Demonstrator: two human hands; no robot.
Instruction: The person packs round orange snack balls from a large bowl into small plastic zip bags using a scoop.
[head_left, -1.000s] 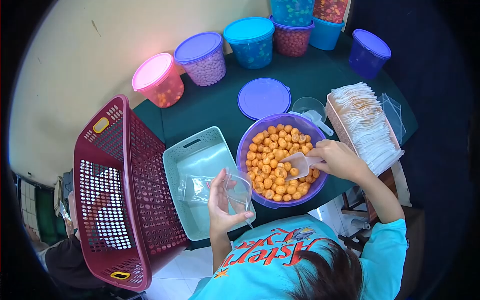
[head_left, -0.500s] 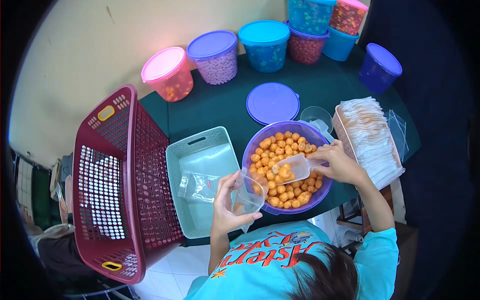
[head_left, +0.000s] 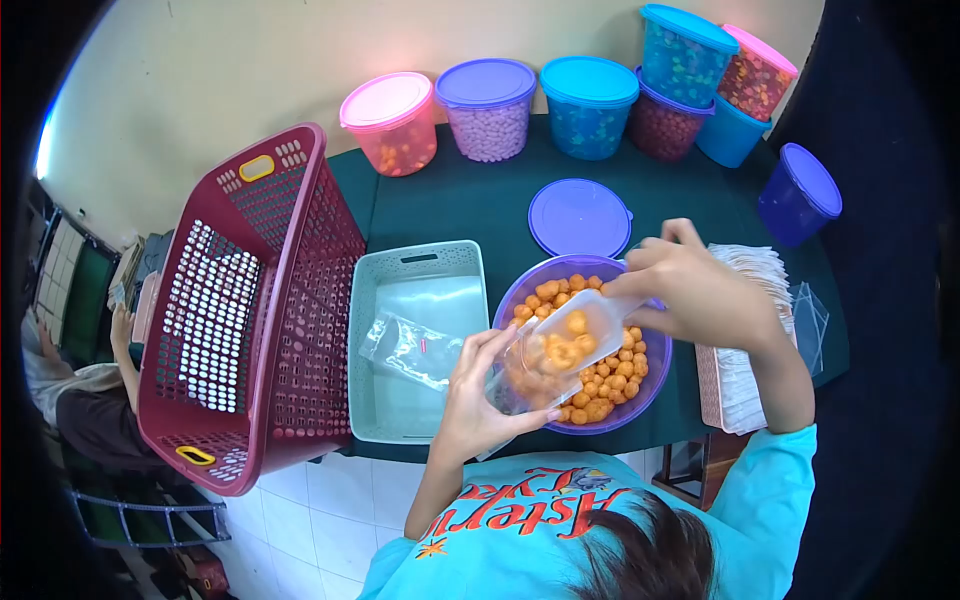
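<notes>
My left hand (head_left: 482, 395) holds a small clear plastic bag (head_left: 525, 372) open over the near rim of a purple tub (head_left: 525, 290) full of orange snack balls (head_left: 610, 375). My right hand (head_left: 690, 290) grips a clear plastic scoop (head_left: 575, 330), tilted down with its mouth at the bag's opening. Orange balls lie in the scoop and inside the bag.
A pale green tray (head_left: 420, 265) holding a clear bag (head_left: 412, 350) sits left of the tub, beside a maroon basket (head_left: 250, 300). Lidded snack tubs (head_left: 488, 108) line the back. A purple lid (head_left: 580, 217), a blue tub (head_left: 800, 193) and stacked bags (head_left: 745, 380) lie right. Another person (head_left: 70, 400) is at far left.
My right hand lifted the loaded scoop out of the tub and tipped it into the bag, which my left hand brought over the tub's rim. The view shifted.
</notes>
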